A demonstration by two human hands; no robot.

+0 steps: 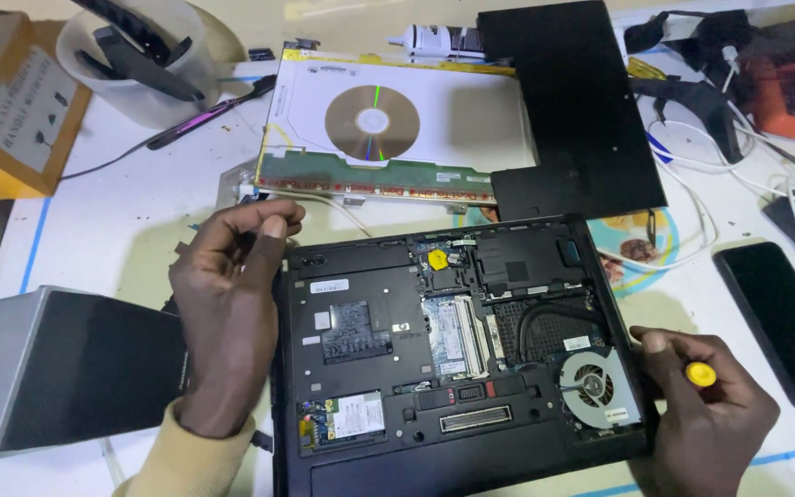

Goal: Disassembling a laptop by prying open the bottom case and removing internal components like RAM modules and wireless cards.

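An opened black laptop [370, 267] lies upside down in front of me, its boards, memory and round cooling fan [593, 384] exposed. My left hand [230, 304] hovers at the laptop's upper left corner with fingertips pinched together; whether something tiny sits between them is not visible. My right hand [706, 405] rests at the laptop's lower right edge beside the fan, closed around a screwdriver with a yellow handle end [700, 375]. The tool's tip is hidden by the hand.
A black bottom cover panel [572, 110] lies behind the laptop beside a white panel with a disc [373, 121]. A black phone [782, 322] and tangled cables [692, 166] sit right. A grey box [57, 368] stands left, a white cup of tools [140, 55] far left.
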